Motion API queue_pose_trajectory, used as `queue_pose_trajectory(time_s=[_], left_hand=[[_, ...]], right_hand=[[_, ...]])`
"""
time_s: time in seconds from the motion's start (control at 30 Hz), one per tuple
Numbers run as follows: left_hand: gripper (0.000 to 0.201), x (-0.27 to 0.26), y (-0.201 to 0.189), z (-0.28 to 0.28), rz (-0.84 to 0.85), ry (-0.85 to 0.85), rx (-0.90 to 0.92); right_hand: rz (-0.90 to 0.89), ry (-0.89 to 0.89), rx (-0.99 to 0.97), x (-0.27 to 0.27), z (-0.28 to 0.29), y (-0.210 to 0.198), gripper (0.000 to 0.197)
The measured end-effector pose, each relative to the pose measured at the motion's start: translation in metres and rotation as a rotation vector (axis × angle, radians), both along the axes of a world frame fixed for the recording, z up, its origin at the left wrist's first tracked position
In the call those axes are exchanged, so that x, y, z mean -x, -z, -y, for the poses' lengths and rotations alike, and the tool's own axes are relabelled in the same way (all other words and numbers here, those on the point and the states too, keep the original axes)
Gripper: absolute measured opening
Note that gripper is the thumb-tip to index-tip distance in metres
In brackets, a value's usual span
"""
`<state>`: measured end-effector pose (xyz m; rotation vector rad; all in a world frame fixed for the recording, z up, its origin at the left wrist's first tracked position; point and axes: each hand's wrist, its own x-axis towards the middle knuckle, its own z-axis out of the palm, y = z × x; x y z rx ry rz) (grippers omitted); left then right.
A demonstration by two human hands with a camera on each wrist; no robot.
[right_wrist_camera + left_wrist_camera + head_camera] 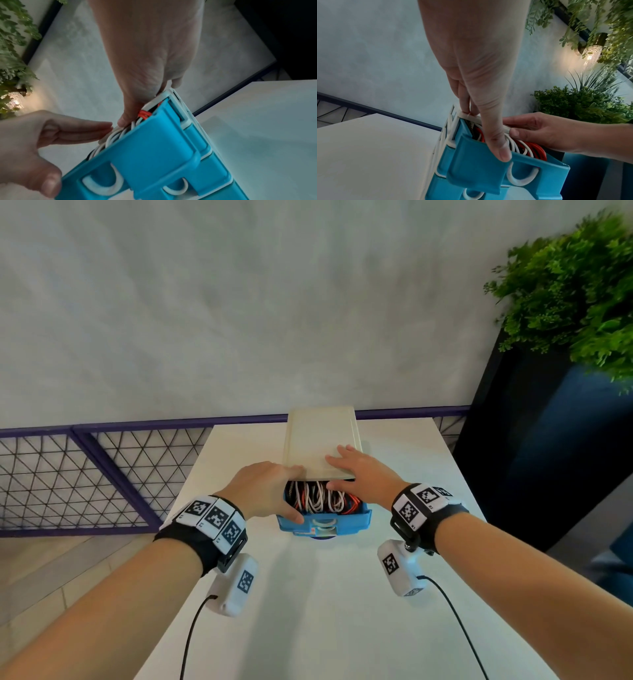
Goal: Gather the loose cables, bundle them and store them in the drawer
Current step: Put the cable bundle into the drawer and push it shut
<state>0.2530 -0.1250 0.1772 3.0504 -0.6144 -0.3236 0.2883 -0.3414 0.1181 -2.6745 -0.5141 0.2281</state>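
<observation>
A small drawer unit with a cream top (pixel 318 436) stands at the far end of the white table (pixel 342 594). Its top blue drawer (pixel 323 525) is pulled partly out and holds coiled white, red and black cables (pixel 318 498). My left hand (pixel 263 491) has its thumb on the drawer's front rim (pixel 479 169) and its straight fingers on the unit's front left edge. My right hand (pixel 359 470) lies flat on the cream top, its thumb pressing down on the cables (pixel 113 136) inside the drawer (pixel 154 148).
More blue drawers (pixel 214 175) sit below the top one. A purple mesh railing (pixel 85 474) runs behind and left of the table. A dark planter (pixel 548 457) with a green plant (pixel 575 285) stands to the right. The table's near part is bare.
</observation>
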Motion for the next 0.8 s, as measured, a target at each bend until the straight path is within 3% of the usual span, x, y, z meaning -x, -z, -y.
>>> queue_pose_trajectory(time_s=[0.27,0.53,0.7,0.8], left_hand=[[0.067,-0.008,0.008,-0.002,0.063,0.015,0.015],[0.033,-0.014,0.019,0.007,0.225,0.002,-0.047],[0.02,-0.011,0.029,0.019,0.339,-0.048,-0.135],[0.016,-0.009,0.03,0.023,0.367,-0.052,-0.227]], right_hand=[[-0.061,-0.089,0.026,-0.008,0.013,-0.004,0.082],[0.129,0.021,-0.021,-0.004,0.005,0.004,0.055],[0.038,-0.013,0.091,-0.001,0.005,-0.002,0.064],[0.09,-0.041,0.179,0.001,0.001,-0.002,0.057]])
